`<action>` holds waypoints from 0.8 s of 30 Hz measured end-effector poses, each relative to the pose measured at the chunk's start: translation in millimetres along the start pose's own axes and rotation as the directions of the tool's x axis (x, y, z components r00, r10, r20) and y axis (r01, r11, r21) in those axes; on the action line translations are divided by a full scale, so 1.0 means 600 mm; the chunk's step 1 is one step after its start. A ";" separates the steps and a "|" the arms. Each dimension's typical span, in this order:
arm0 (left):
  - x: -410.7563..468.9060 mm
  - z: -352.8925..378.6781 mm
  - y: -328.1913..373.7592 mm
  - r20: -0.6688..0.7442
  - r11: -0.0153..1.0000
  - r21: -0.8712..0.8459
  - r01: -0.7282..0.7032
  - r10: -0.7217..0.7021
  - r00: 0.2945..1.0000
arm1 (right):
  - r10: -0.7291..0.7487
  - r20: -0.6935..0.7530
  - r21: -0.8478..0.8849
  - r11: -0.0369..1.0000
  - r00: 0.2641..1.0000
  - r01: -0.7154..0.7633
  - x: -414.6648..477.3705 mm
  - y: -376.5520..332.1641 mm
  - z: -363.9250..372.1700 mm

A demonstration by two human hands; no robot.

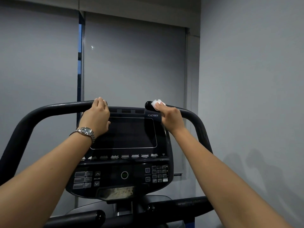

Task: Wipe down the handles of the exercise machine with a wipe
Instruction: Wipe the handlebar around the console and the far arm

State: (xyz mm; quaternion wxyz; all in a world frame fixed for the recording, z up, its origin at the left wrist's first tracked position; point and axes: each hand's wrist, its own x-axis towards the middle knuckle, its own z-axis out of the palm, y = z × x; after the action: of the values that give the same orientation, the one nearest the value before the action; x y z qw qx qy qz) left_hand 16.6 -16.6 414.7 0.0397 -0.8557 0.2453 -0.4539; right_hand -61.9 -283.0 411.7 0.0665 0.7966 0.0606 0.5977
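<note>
- Right hand (pixel 171 119) curled over the inner end of the right handle (pixel 194 115), fingers pinning a wipe (pixel 157 103) onto the top of the bar. The wipe sits just beside the rounded end cap (pixel 148 105).
- Left hand (pixel 97 116) wrapped round the inner end of the left handle (pixel 49 109), fingers over the top, thumb below. It holds no wipe; judged to be bracing.
- Risk: the wipe is bunched small and touches only the upper face of the bar. The underside is likely missed unless the grip rolls round the tube.
- Risk: so close to the smooth cap, a stroke inward could carry the wipe off the end, dropping it behind the console (pixel 131 132).
- Risk: the patch under the bare left palm cannot be cleaned until that hand shifts.
- Risk: the handles run long and curved, with lower handles (pixel 92 216) too. One small wipe may dry out before covering them all.
- Wipe appearance: white, crumpled or folded into a thick pad, two corners poking up past the fingers. Dampness cannot be told.
- Handles: dark tubular bars, dull sheen along the top, glossier at the cap.
</note>
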 end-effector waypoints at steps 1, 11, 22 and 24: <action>0.000 0.000 0.000 -0.001 1.000 0.002 -0.001 0.001 1.000 | -0.046 0.012 -0.032 0.998 0.999 0.047 -0.002 0.002 0.001; -0.001 0.005 -0.002 -0.007 1.000 0.005 -0.013 0.013 1.000 | -0.366 0.108 -0.225 0.897 0.924 0.381 -0.035 0.007 -0.014; 0.000 0.005 -0.005 0.011 0.999 -0.028 -0.020 0.021 1.000 | 0.126 0.298 -0.381 0.925 0.946 -0.003 -0.103 0.058 -0.091; 0.001 0.006 -0.006 0.017 0.999 -0.035 -0.021 0.022 1.000 | 0.180 0.299 -0.373 0.926 0.937 -0.059 -0.108 0.058 -0.106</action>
State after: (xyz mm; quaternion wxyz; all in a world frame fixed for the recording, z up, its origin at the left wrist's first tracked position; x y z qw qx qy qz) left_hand 21.0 -14.1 414.0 0.0319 -0.8576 0.2620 -0.4415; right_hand -140.6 -326.7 374.1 0.1826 0.8613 -0.1103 0.4611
